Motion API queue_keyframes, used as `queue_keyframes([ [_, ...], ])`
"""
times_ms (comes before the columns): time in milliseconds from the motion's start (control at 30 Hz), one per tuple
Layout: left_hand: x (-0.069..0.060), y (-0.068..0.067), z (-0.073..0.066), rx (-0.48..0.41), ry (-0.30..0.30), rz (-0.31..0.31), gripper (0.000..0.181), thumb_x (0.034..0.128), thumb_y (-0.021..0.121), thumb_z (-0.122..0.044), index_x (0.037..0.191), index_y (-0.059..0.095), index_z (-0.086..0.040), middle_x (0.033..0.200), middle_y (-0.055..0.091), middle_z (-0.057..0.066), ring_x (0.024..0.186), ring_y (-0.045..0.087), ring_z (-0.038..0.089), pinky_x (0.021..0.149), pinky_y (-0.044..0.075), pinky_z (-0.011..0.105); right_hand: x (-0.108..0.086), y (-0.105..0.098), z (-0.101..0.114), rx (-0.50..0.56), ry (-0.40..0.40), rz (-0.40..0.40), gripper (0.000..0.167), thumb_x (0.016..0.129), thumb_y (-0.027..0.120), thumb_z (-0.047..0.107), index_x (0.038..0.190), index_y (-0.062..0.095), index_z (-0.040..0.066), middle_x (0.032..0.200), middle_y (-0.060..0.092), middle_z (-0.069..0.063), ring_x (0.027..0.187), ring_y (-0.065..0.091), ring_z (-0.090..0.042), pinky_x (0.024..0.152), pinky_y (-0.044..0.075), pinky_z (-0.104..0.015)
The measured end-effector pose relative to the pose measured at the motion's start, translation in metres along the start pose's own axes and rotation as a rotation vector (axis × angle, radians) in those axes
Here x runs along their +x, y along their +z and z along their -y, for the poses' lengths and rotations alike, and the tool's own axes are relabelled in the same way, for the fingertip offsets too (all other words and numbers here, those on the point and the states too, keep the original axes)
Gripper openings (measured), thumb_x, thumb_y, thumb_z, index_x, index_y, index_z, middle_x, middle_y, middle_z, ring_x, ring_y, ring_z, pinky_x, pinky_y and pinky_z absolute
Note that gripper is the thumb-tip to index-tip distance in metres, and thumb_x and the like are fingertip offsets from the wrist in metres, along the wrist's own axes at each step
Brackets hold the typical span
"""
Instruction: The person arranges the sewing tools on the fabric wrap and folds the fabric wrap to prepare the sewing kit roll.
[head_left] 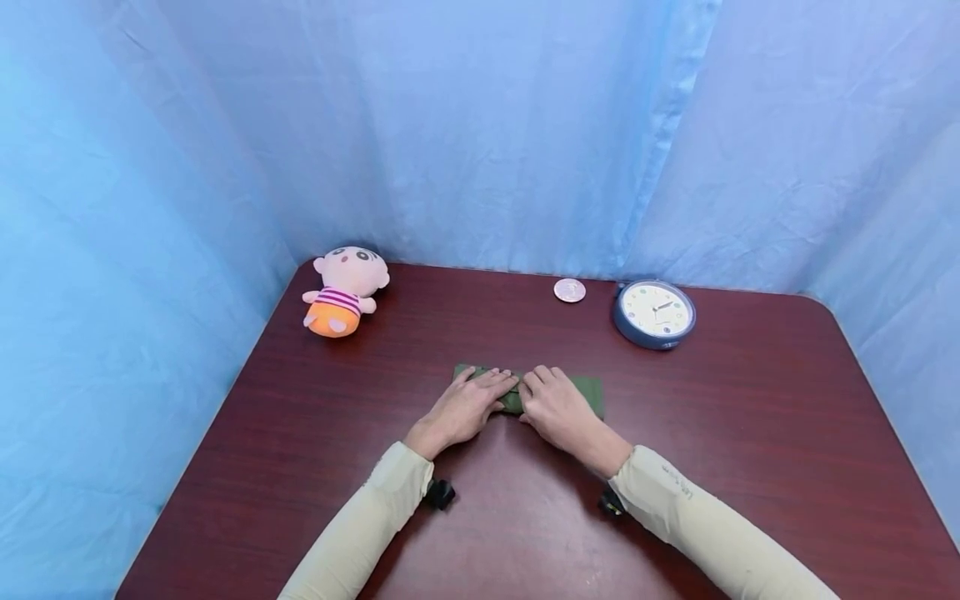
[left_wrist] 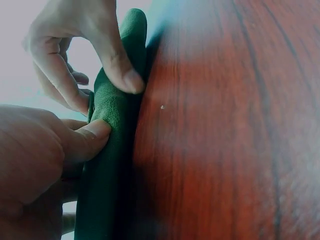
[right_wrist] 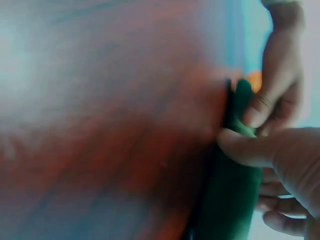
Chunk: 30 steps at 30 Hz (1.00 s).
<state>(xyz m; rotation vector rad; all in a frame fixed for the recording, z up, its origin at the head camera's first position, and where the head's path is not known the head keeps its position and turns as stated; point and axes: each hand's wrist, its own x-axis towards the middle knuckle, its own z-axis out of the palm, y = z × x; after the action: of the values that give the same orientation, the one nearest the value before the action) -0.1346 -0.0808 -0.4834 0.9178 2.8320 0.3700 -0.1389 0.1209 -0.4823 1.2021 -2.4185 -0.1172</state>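
A folded strip of green cloth [head_left: 588, 395] lies crosswise on the table, long and narrow. My left hand [head_left: 467, 407] grips its left-middle part, thumb on the near side and fingers over the top. Close beside it, my right hand [head_left: 557, 410] pinches the cloth near its middle with curled fingers. The left wrist view shows the left thumb [left_wrist: 95, 135] pressing the green cloth [left_wrist: 107, 165], with the right hand [left_wrist: 75, 35] just beyond. In the right wrist view, the right thumb [right_wrist: 245, 147] lies against the cloth [right_wrist: 230, 195]; the fingertips behind it are partly hidden.
A plush doll [head_left: 343, 292] in orange shorts lies at the back left of the brown table [head_left: 750, 433]. Toward the back right are a small round pale disc [head_left: 570, 290] and a blue round clock [head_left: 655, 314]. Blue curtains [head_left: 480, 133] hang behind the table.
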Motion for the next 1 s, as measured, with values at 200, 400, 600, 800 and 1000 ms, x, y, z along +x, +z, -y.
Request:
queue_keyframes([
  [200,-0.001,0.002,0.0,0.01,0.007,-0.004,0.047,0.1039,0.053,-0.023,0.15,0.049,-0.016,0.154,0.051,0.004,0.145,0.047,0.021,0.12,0.036,0.05,0.001,0.007,0.01,-0.191,-0.063,-0.108,0.021,0.088,0.054,0.013,0.08,0.071,0.003,0.074,0.062,-0.007,0.071,0.054,-0.023,0.066,0.046,-0.034],
  [400,0.0,0.003,0.001,0.014,0.006,-0.01,0.047,0.1037,0.053,-0.023,0.15,0.049,-0.017,0.153,0.052,0.004,0.145,0.047,0.021,0.121,0.035,0.05,0.004,0.008,0.013,-0.306,-0.111,-0.121,0.031,0.089,0.042,0.01,0.079,0.071,0.003,0.072,0.062,-0.007,0.068,0.05,-0.021,0.063,0.043,-0.032],
  [600,0.0,0.003,0.001,0.028,0.009,-0.014,0.047,0.1038,0.053,-0.024,0.15,0.049,-0.016,0.153,0.052,0.004,0.145,0.047,0.021,0.121,0.035,0.05,0.004,0.009,0.013,-0.313,-0.129,-0.095,0.031,0.086,0.042,0.008,0.086,0.071,-0.002,0.074,0.064,-0.009,0.069,0.05,-0.022,0.064,0.043,-0.033],
  [800,0.0,0.004,0.001,0.038,0.024,-0.03,0.046,0.1041,0.053,-0.024,0.149,0.05,-0.015,0.152,0.053,0.004,0.144,0.048,0.021,0.12,0.036,0.05,0.002,0.013,0.011,-0.297,-0.153,-0.114,0.034,0.085,0.039,0.006,0.086,0.071,-0.004,0.075,0.065,-0.01,0.069,0.051,-0.023,0.065,0.043,-0.034],
  [1000,0.0,0.003,0.001,0.059,0.032,-0.041,0.045,0.1039,0.053,-0.025,0.148,0.051,-0.016,0.152,0.053,0.004,0.143,0.05,0.022,0.119,0.038,0.05,0.002,0.016,0.01,-0.288,-0.172,-0.152,0.033,0.085,0.041,0.009,0.086,0.071,-0.006,0.075,0.065,-0.012,0.069,0.051,-0.024,0.066,0.044,-0.035],
])
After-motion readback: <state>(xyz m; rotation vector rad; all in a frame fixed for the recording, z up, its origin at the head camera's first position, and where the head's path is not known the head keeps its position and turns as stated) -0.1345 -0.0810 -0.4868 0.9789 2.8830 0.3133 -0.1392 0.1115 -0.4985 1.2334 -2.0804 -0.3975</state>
